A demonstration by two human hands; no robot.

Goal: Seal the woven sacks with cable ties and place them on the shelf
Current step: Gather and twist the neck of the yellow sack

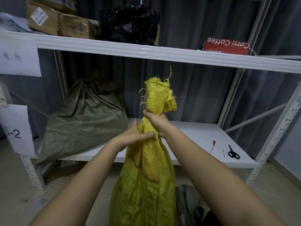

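head view: one frame, looks down and forward at a white metal shelf rack [162, 53]
yellow woven plastic sack [146, 176]: stands upright in front of the rack, between both forearms; neck gathered and twisted, frayed mouth fanning out above the hands; dark print on its body, unreadable
right hand [155, 122]: grip closed tight round the twisted neck of the yellow sack, fist just under the frayed mouth
left hand [136, 136]: pressed against the left side of the neck just below the right hand; thumb lies across the fabric, fingers look mostly straight and blurred; whether this grip wraps the sack, cannot tell
green-grey woven sack [84, 121]: full, top bunched shut, sits on the left of the lower shelf board, leaning toward the rack's left post
lower shelf board [195, 136]: white, flat, just behind the yellow sack
red cable tie [212, 146]: lies on the right part of the lower board, well apart from the hands
thin red strip [224, 153]: beside the tie, between it and the scissors; too small to tell what it is
black-handled scissors [233, 152]: lie flat on the lower board, near its right front corner
upper shelf: brown cardboard boxes [60, 22] at left, crumpled black plastic bag [130, 23] in the middle, red "Cotti Coffee" paper bag [226, 46] lying at right
white paper labels [17, 129]: on the rack's left side, handwritten, lower one reads "-2"
floor: another dark green-grey sack [189, 203] lies just right of the yellow sack's base
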